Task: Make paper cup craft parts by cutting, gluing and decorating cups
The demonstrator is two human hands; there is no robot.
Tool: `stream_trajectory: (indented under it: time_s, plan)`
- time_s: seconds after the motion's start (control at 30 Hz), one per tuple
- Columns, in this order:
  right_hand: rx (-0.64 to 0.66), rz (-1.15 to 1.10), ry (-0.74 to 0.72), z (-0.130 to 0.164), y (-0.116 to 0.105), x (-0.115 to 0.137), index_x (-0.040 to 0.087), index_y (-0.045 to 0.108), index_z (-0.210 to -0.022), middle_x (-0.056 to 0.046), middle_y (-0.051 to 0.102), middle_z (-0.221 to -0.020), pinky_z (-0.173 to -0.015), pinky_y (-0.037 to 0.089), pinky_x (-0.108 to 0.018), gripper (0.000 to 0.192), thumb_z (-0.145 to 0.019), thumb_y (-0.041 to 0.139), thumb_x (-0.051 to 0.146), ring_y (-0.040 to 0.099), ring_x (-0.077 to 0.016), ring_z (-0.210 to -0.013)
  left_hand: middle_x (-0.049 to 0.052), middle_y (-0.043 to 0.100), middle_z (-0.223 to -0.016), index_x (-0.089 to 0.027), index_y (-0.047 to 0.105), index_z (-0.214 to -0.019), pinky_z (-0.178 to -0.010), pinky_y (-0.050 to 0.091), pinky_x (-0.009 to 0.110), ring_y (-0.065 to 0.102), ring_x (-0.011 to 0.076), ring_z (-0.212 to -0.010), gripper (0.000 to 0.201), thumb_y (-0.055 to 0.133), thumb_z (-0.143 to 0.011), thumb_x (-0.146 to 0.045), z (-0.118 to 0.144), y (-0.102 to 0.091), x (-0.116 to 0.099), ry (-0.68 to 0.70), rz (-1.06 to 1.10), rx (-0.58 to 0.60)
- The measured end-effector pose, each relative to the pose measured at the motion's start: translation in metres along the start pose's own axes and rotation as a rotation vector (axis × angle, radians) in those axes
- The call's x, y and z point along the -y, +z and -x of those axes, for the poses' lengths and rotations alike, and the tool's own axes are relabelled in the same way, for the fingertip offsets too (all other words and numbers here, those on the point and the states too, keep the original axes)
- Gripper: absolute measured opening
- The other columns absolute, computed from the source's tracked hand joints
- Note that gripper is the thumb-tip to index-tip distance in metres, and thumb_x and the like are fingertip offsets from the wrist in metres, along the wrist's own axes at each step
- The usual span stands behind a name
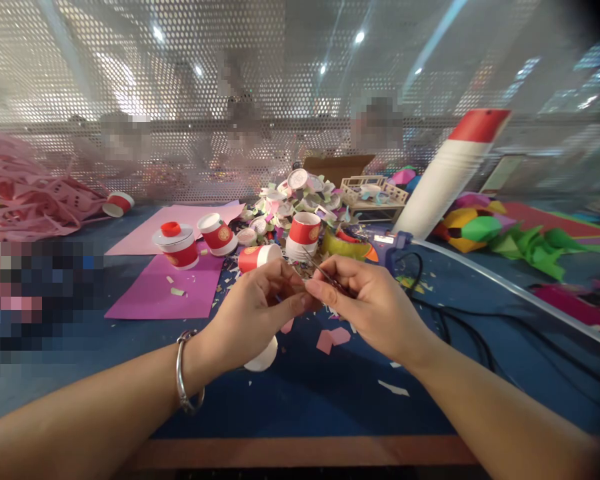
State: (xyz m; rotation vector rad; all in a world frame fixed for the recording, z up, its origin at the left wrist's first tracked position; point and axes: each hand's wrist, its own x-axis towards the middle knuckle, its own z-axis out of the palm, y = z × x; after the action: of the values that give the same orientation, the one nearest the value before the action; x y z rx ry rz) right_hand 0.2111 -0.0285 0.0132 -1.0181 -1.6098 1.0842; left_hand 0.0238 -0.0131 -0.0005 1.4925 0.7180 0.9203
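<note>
My left hand [253, 307], a metal bangle on its wrist, meets my right hand [367, 300] above the blue table mat [305, 393]. The right hand grips small thin scissors [320, 270] whose blades point up and left towards the left fingertips. The left thumb and fingers pinch a small scrap that is mostly hidden between them. A white paper cup [263, 358] lies on its side under the left hand. Pink paper pieces [333, 338] lie on the mat just below both hands.
Red-and-white paper cups [304, 235] stand beyond the hands on purple sheets [165, 290], amid paper scraps. A blue glue gun [397, 243] with a black cable [460, 327] lies to the right, and a tall cup stack [447, 177] leans behind it. Green paper shapes [530, 247] sit at the right, a perforated screen [180, 100] behind.
</note>
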Motion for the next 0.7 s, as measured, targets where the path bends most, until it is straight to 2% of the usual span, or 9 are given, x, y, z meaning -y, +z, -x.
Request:
stream_trajectory:
  time_s: [0.13,0.27,0.43,0.7]
  plan:
    - [-0.072,0.037,-0.007,-0.0005,-0.0029,-0.0044,0.019,0.063,-0.084,0.005,0.052,-0.066,-0.051,0.034,-0.024,0.024,-0.084,0.078,0.037,0.043,-0.0095,-0.059,0.001,0.07,-0.081,-0.017,0.056,-0.083,-0.079,0.051,0.026,0.068,0.0134,-0.083,0.021,0.076,-0.086,-0.022,-0.0026,-0.0002,-0.0033,-0.032,0.19,-0.095]
    - [-0.032,0.01,0.002,-0.0005,-0.0043,-0.0058,0.019,0.062,-0.084,0.006,0.045,-0.064,-0.05,0.029,-0.024,0.027,-0.087,0.076,0.042,0.037,-0.0085,-0.056,0.003,0.074,-0.089,-0.015,0.063,-0.092,-0.084,0.051,0.024,0.069,0.0126,-0.087,0.015,0.076,-0.086,-0.018,-0.0067,-0.0027,-0.0076,-0.053,0.327,-0.159]
    - [0.019,0.053,0.033,0.0009,-0.0028,-0.0014,0.019,0.061,-0.081,0.009,0.036,-0.058,-0.045,0.021,-0.026,0.034,-0.09,0.07,0.05,0.026,-0.0075,-0.05,0.002,0.073,-0.085,-0.017,0.061,-0.088,-0.074,0.049,0.024,0.068,0.0129,-0.081,0.017,0.077,-0.082,-0.015,-0.0081,-0.0033,-0.0081,-0.049,0.372,-0.162]
    - [0.045,0.062,0.017,0.0023,-0.001,0.0004,0.019,0.061,-0.084,0.006,0.042,-0.064,-0.046,0.021,-0.026,0.035,-0.092,0.066,0.053,0.029,-0.0083,-0.053,0.0,0.067,-0.083,-0.017,0.058,-0.084,-0.073,0.048,0.024,0.063,0.0117,-0.078,0.017,0.075,-0.084,-0.015,-0.0057,0.0,-0.009,-0.045,0.41,-0.112]
